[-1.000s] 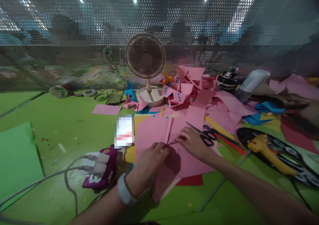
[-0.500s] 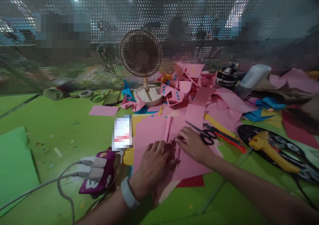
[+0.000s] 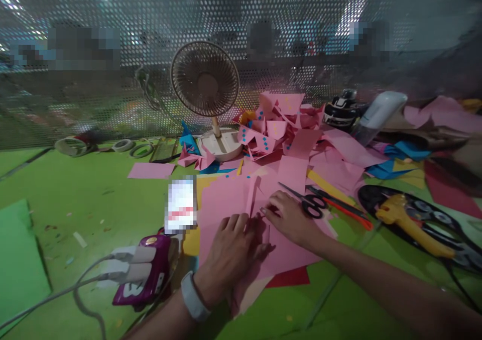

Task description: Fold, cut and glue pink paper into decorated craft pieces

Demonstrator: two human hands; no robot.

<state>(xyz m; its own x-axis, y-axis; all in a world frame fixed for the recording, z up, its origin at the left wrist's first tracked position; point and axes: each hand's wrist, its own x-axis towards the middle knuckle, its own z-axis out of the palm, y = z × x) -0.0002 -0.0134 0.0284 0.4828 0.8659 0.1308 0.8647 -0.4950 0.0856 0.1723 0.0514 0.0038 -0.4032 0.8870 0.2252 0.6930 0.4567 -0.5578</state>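
A large pink paper sheet [image 3: 218,204] lies on the table before me, with a narrow folded pink paper strip [image 3: 252,194] slanting over it. My left hand [image 3: 233,244], with a pale band at the wrist, is closed over the strip's near end, thumb toward the right. My right hand [image 3: 286,214] rests just right of it, its fingers bent and thumb and fingertips close together at the paper near the fold. What lies under the fingertips is partly hidden. Black-handled scissors [image 3: 313,205] lie open beside my right knuckles. A red paper piece [image 3: 289,277] shows below the sheet.
A small fan [image 3: 207,81] stands behind, beside a heap of folded pink paper pieces [image 3: 278,129]. At left are a lit phone [image 3: 181,204] and a purple power adapter [image 3: 145,274] with cables. A yellow glue gun [image 3: 414,224] rests on a black tray at right.
My right fingertips have drawn slightly away from my left hand, to the right. My left hand stays on the folded strip. The whole view has shifted slightly.
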